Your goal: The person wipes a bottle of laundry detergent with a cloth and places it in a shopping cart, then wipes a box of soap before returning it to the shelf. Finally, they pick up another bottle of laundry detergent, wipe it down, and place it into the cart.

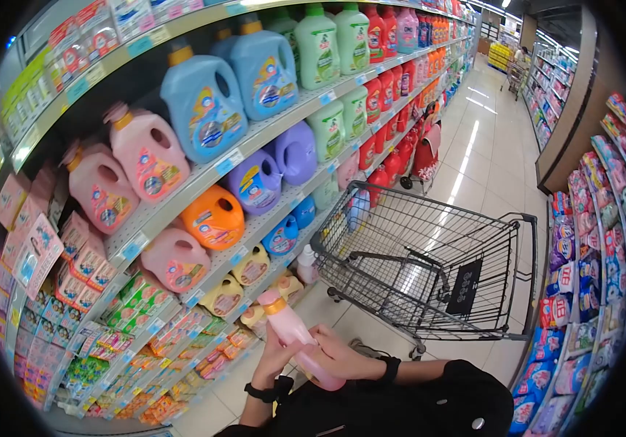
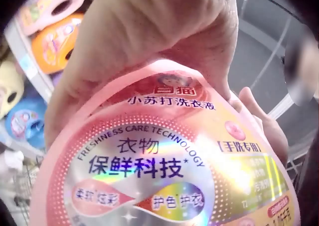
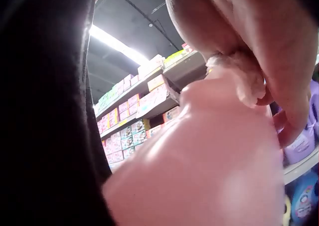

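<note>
A pink laundry detergent bottle (image 1: pixel 287 320) with an orange-pink cap tilts in front of the body, held in both hands. My left hand (image 1: pixel 275 358) grips its upper part. On the bottle's other side, my right hand (image 1: pixel 336 352) wraps around it at mid-height. The left wrist view shows the printed label (image 2: pixel 144 161) below the left palm (image 2: pixel 159 21), with fingers (image 2: pixel 266 121) of the right hand at the label's right edge. Plain pink plastic (image 3: pixel 209 156) fills the right wrist view, under a hand at the upper right.
A shopping cart (image 1: pixel 429 269) stands just ahead to the right. Shelves on the left bear large detergent jugs, such as a blue jug (image 1: pixel 204 105) and an orange jug (image 1: pixel 213 216), above boxed soaps. Bagged goods (image 1: pixel 568 291) line the right side. The tiled aisle (image 1: pixel 473 160) runs forward.
</note>
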`<state>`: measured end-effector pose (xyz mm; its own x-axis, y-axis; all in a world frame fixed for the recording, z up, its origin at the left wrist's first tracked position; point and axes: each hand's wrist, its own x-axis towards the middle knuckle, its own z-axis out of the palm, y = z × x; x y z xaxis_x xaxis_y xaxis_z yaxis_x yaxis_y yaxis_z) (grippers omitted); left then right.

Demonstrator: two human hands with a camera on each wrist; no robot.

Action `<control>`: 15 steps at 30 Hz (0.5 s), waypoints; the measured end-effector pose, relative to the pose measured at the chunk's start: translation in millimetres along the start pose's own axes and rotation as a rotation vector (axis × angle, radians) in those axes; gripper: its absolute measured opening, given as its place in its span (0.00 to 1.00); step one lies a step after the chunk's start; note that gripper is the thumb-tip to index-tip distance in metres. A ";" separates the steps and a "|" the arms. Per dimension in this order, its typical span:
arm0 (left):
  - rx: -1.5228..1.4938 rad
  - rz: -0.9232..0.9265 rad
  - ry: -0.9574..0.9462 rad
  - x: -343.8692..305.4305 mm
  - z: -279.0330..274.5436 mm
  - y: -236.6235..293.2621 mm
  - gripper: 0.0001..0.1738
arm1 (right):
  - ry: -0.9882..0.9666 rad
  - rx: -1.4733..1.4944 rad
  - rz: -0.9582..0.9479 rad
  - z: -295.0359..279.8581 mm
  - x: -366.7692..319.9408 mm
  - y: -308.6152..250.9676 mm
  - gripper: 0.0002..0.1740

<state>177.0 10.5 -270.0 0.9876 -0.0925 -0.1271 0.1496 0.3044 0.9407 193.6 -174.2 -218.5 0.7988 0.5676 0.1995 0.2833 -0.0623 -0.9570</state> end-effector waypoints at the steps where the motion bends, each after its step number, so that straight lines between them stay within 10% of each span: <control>1: 0.009 0.006 -0.054 10.7 8.8 -1.0 0.42 | 0.033 -0.047 0.000 -6.9 -5.5 8.7 0.21; 8: -0.199 -0.293 -0.279 68.9 49.4 -46.7 0.42 | -0.020 -0.247 -0.023 -94.4 -24.6 32.9 0.17; 11: -0.213 -0.296 -0.361 82.7 61.6 -61.0 0.38 | 0.119 0.339 0.387 -114.4 -32.9 48.5 0.15; 15: -0.177 -0.334 -0.363 86.6 77.1 -47.7 0.36 | 0.239 0.245 0.287 -126.7 -28.2 71.0 0.13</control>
<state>251.6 -85.2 -301.7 0.8091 -0.5248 -0.2643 0.4901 0.3546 0.7962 258.4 -298.6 -265.3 0.9351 0.3482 -0.0659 -0.0787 0.0227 -0.9966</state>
